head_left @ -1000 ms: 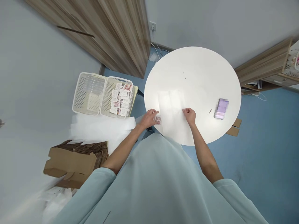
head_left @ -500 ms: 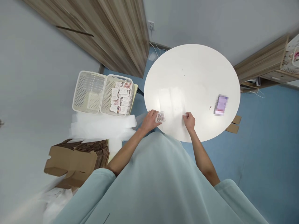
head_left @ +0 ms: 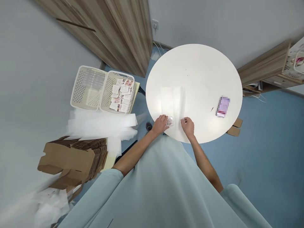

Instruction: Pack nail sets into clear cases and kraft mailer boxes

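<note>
Near the front edge of the round white table, my left hand (head_left: 159,124) is closed on a small clear plastic box (head_left: 169,121) with rows of small reddish-grey pieces inside. The box lies over the lower part of a translucent white foam sheet (head_left: 173,101), which is spread on the tabletop. To the right, my right hand (head_left: 188,127) pinches the sheet's right edge between thumb and fingers, and that edge is slightly raised.
A pixelated purple item (head_left: 223,106) lies on the right of the table (head_left: 201,63). Left of it are a basket of small printed packets (head_left: 102,98), another basket with clear boxes (head_left: 73,95), stacked foam sheets (head_left: 102,123) and flattened cardboard boxes (head_left: 68,156).
My left hand has moved right with the plastic box, farther onto the foam sheet. My right hand has shifted a little left, bringing the sheet's right edge inward. The view has shifted slightly.
</note>
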{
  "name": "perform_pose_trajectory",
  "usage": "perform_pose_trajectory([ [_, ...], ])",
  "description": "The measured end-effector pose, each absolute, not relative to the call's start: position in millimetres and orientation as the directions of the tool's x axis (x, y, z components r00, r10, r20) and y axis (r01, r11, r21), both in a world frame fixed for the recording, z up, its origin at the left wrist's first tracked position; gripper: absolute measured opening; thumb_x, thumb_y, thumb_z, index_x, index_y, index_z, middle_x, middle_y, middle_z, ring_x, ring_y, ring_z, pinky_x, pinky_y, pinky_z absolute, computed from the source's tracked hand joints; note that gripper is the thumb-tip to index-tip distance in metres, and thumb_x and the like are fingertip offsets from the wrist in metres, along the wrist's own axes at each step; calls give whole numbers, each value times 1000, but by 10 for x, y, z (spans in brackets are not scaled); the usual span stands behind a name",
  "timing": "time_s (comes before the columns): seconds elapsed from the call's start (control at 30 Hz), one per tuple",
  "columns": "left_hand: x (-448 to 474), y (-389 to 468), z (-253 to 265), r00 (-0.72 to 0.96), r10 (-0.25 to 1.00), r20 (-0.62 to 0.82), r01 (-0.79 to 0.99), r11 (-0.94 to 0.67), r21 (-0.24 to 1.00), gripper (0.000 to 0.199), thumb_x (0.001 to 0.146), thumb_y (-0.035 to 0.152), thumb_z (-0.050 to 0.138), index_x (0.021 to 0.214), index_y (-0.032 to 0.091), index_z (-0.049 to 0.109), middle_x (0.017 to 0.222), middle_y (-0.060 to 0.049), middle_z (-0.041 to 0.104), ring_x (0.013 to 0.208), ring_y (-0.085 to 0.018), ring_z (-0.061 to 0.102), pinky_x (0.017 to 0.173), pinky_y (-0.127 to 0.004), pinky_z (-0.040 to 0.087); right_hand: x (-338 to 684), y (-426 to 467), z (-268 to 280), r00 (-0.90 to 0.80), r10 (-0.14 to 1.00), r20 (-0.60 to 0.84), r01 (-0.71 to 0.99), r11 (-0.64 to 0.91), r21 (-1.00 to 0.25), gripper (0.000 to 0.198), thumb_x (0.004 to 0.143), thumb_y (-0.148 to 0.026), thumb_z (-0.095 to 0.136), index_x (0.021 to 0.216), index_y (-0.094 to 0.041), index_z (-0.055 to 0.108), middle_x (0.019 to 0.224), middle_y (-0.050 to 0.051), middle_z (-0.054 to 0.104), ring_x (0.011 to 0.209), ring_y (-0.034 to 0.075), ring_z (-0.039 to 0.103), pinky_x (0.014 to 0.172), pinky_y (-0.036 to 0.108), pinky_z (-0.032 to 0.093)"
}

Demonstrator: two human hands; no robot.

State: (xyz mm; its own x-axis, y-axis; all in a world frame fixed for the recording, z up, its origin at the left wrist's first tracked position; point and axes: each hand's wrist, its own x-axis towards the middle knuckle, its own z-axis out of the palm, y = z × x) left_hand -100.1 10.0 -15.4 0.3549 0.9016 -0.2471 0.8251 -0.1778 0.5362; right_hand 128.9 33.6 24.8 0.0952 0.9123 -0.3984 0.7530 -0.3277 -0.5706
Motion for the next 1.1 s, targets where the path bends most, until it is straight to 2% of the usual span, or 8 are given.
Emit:
perform_pose_trajectory([
  [0.13,-1011,50,-137,323,912,-253,780,-106,616,79,86,32,78,155,14,44,150,-22,54,139,-39,50,115,-52,44,978,260,379,-74,953,-293,737,-145,-660,25,99,-43,54,99,-21,64,106,9,70,91,23,66,76,34,49],
  [0.2,-1041,14,-115,261,933,-247,730,-23,683,73,93,34,70,158,15,41,153,-20,53,143,-36,49,118,-51,43,799,264,421,-160,944,-290,727,-86,-681,24,101,-44,54,97,-22,64,105,8,69,89,22,66,74,33,49],
  [0.37,-1168,-60,-24,-11,932,-362,553,307,775,44,103,24,44,145,17,56,141,-14,67,118,-24,69,105,-39,54,495,320,393,-292,877,-381,791,-2,-611,19,102,-36,56,92,-23,66,97,4,68,85,20,64,68,31,44],
  [0.53,-1195,-7,28,-100,832,-546,436,530,728,31,106,37,50,114,20,73,110,-9,80,105,-25,75,96,-36,57,386,323,298,-337,815,-471,854,55,-517,18,102,-32,58,101,-22,73,104,7,70,96,23,65,71,31,45],
  [0.67,-1140,54,15,-165,787,-595,511,584,631,23,98,39,67,105,19,76,110,-11,81,108,-27,75,97,-36,56,467,316,297,-408,766,-496,826,79,-558,19,99,-34,66,109,-22,75,114,9,73,110,24,66,82,31,49],
  [0.77,-1115,61,1,-177,771,-612,521,600,607,17,95,29,69,107,19,77,112,-10,81,108,-26,75,96,-35,57,652,359,307,-301,814,-497,838,-23,-546,23,99,-38,64,112,-21,73,114,8,75,101,22,70,86,32,50],
  [0.9,-1107,43,-4,-174,782,-599,483,598,640,13,93,22,68,103,20,77,109,-9,81,103,-25,76,95,-36,57,845,435,236,-101,847,-522,872,-177,-456,33,96,-49,65,113,-20,68,109,10,77,95,26,71,77,34,49],
  [1.1,-1077,38,-30,-246,768,-592,444,632,635,15,92,23,72,107,20,73,102,-10,81,101,-27,75,93,-41,57,746,501,104,-97,839,-536,844,-216,-491,37,77,-56,77,83,-24,58,85,6,72,76,24,64,63,31,42],
])
